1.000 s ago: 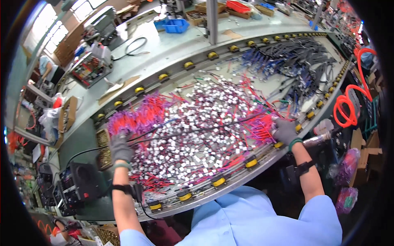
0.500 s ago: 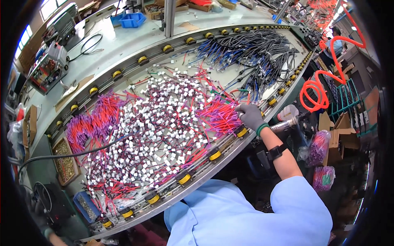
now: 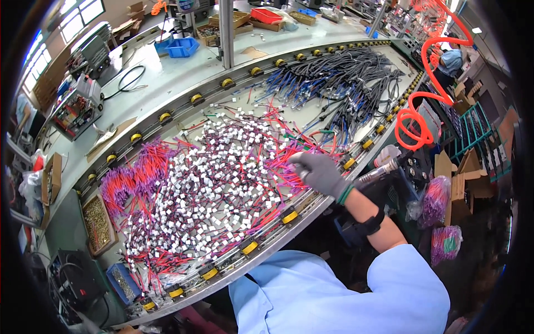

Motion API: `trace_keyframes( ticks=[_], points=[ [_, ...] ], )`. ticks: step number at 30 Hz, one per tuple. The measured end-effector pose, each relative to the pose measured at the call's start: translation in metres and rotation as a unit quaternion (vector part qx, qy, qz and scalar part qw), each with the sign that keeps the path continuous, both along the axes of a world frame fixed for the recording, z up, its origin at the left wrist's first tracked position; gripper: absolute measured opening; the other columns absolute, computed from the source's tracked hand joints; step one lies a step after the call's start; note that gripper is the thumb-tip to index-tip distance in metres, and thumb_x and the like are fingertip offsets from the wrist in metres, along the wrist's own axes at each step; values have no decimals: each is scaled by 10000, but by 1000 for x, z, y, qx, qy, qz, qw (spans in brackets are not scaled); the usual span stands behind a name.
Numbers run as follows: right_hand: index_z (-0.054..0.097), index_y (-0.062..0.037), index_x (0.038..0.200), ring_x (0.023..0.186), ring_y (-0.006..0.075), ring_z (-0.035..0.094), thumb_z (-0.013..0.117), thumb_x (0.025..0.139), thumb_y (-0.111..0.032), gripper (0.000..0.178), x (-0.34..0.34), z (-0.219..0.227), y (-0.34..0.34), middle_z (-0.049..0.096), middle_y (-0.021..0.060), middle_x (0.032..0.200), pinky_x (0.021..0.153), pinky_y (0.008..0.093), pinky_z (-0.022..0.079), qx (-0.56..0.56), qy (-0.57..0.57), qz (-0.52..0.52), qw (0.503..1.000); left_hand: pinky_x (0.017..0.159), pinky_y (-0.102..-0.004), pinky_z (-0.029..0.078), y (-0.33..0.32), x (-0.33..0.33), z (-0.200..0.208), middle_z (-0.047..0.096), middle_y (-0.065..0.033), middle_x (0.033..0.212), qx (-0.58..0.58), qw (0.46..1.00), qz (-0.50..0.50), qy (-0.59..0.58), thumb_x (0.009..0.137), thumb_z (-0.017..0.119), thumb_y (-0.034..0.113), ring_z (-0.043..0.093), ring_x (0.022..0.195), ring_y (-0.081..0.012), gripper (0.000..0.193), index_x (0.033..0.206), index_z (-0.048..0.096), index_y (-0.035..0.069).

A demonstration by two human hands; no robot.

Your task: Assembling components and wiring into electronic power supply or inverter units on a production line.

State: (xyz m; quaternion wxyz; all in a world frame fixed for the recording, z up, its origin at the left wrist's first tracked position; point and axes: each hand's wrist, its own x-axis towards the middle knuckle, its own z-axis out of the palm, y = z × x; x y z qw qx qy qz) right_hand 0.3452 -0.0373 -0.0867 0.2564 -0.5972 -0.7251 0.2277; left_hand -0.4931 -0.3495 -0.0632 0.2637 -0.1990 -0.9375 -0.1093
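Observation:
A wide spread of red and purple wires with small white tags [image 3: 211, 183] covers the curved grey work table [image 3: 167, 94]. My right hand [image 3: 320, 172], in a grey glove, rests on the right edge of that spread with its fingers curled around a bunch of pink-red wire ends [image 3: 283, 161]. A black strap sits on that forearm. My left hand is out of view. A thick bundle of purple and red wires [image 3: 133, 172] lies at the left side of the pile.
Dark grey and blue cable bundles [image 3: 345, 78] lie farther right on the table. Yellow rollers [image 3: 289, 217] line the table's rails. A tray of brass parts [image 3: 99, 222], blue bins [image 3: 181, 47], a coiled orange air hose [image 3: 414, 117] and bagged wires [image 3: 436, 200] surround it.
The view has swung left to right, so my left hand has left the picture. My right hand stays at the pile's right edge, gripping the wire ends.

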Motion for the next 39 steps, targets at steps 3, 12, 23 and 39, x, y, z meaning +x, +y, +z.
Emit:
trace_keyframes(
  ticks=[3, 12, 23, 39],
  points=[
    [695, -147, 1124, 804, 196, 699, 620, 856, -40, 298, -88, -3, -11, 714, 72, 886, 741, 346, 559, -16, 148, 135, 980, 938, -314, 482, 64, 104, 40, 637, -90, 1216, 144, 957, -247, -48, 999, 508, 188, 612, 1072, -173, 447, 1422, 489, 45],
    [629, -37, 1201, 949, 166, 673, 644, 896, -56, 305, -241, 6, -62, 707, 123, 1020, 859, 330, 535, -211, 367, 399, 814, 700, -233, 456, 141, 444, 15, 642, 9, 943, 180, 493, -392, -755, 1007, 551, 193, 556, 794, -70, 289, 1234, 621, 27],
    [731, -177, 1056, 988, 340, 664, 692, 830, -399, 319, -79, -63, 195, 695, 142, 1073, 866, 422, 528, -25, -33, 47, 998, 400, -205, 363, 180, 423, -54, 604, -36, 694, 278, 476, -157, -819, 963, 610, 221, 540, 493, -103, 321, 1172, 594, -23],
    [703, -28, 1069, 1042, 315, 648, 618, 823, -206, 315, -99, -149, 365, 686, 154, 1104, 886, 441, 509, -8, -333, -213, 918, 500, -171, 313, 276, 459, -59, 582, 21, 812, 204, 501, -172, -824, 1020, 538, 302, 450, 601, -42, 362, 1213, 626, 8]
  ],
)
